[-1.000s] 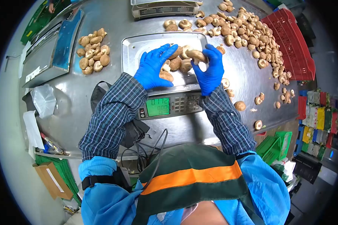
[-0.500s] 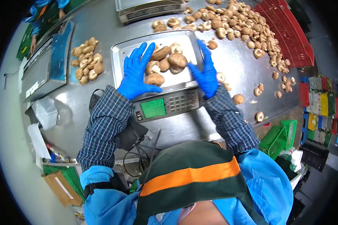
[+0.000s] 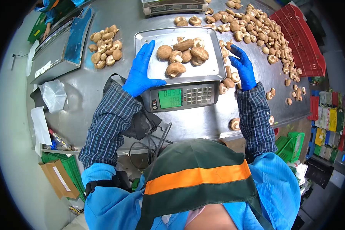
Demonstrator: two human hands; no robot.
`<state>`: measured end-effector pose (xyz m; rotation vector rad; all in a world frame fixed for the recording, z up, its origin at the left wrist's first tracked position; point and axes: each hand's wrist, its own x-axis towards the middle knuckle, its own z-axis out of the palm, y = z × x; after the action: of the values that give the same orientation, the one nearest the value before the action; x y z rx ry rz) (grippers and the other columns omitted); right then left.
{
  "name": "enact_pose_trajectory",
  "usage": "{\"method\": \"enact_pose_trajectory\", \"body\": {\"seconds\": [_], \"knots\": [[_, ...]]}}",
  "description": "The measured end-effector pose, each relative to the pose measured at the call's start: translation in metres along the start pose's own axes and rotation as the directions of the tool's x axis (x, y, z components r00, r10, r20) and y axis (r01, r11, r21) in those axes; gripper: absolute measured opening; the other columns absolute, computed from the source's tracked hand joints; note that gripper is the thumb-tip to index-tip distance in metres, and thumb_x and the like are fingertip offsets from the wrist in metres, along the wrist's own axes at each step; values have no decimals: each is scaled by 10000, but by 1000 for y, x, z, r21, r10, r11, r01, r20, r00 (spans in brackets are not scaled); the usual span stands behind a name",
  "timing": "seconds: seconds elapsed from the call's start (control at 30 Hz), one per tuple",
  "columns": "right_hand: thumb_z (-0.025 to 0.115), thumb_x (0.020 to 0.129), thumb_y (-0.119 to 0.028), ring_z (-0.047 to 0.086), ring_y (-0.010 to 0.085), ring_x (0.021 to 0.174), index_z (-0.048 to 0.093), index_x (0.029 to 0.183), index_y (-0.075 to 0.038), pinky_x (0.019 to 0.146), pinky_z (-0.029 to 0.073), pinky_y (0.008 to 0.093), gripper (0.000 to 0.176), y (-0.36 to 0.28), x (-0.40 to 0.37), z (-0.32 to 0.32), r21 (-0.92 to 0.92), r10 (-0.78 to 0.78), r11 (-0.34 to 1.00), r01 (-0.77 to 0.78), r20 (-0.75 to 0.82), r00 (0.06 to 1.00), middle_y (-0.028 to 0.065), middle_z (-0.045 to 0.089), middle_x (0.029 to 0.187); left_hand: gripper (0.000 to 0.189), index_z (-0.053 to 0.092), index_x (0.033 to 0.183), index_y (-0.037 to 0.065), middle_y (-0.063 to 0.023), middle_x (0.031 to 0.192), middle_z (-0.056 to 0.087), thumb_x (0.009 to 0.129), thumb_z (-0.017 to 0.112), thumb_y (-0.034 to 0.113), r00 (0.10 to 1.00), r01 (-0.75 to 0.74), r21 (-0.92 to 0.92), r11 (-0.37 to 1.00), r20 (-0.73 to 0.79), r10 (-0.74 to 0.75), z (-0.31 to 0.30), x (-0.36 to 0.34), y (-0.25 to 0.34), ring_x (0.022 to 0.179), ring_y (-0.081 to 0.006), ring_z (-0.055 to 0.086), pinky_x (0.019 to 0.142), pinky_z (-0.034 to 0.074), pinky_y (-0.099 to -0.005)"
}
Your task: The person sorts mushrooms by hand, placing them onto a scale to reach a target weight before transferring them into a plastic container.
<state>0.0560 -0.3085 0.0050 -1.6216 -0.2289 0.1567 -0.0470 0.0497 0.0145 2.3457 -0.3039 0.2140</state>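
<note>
A steel weighing scale (image 3: 184, 97) with a lit green display stands before me, its tray (image 3: 149, 36) bearing several brown shiitake mushrooms (image 3: 183, 45). My left hand (image 3: 140, 74), in a blue glove, is open along the tray's left edge, its fingers pointing up and its thumb stretched over the near left corner. Just off the tray's right side is my right hand (image 3: 243, 69), also blue-gloved, its thumb and fingers apart. Its fingertips are right by a small mushroom (image 3: 229, 45), above a row of loose mushrooms (image 3: 229, 82) lying along the scale's right side.
A large mushroom pile (image 3: 257, 28) spreads at the back right before a tipped red crate (image 3: 301, 42). Left of the scale lies a smaller heap (image 3: 107, 46), beside another scale (image 3: 61, 50). A third scale (image 3: 176, 7) stands behind. Part of another person (image 3: 50, 15) shows far left.
My right hand has moved off the tray to its right, where more mushrooms now lie beside the scale. The mushrooms on the tray are more spread out. The view has shifted.
</note>
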Motion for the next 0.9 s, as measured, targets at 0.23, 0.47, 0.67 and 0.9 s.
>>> {"method": "enact_pose_trajectory", "body": {"seconds": [0.23,0.47,0.67,0.9], "knots": [[588,848,-94,566,175,1003,533,1228,-2,856,446,289,394,6,26,4,-47,116,992,-114,35,993,112,597,1126,1216,132,1465,130,-197,1453,232,516,872,302,1000,12,-29,1000,20,-11,20,8,1,1349,-370,235,1117,240,-443],[607,844,-147,615,112,726,661,996,-9,659,494,257,212,39,72,27,-289,196,945,-153,127,972,44,668,832,1097,246,1431,73,-177,1400,337,532,851,246,993,23,-180,983,-106,-43,53,16,-19,1314,-328,318,1099,271,-400],[610,836,-105,614,141,863,629,988,15,772,492,264,195,121,118,16,-625,61,755,197,367,928,67,654,921,1184,225,1450,150,-248,1386,264,447,851,197,996,30,-300,954,-70,-53,49,20,-33,1279,-411,312,1074,298,-446],[512,877,-63,611,129,638,528,1123,-47,544,491,229,247,47,97,68,-60,304,952,-300,286,909,49,633,789,1170,181,1466,139,-222,1410,195,504,844,204,993,30,-282,959,-102,-61,15,12,-33,1318,-396,242,1090,263,-440]]}}
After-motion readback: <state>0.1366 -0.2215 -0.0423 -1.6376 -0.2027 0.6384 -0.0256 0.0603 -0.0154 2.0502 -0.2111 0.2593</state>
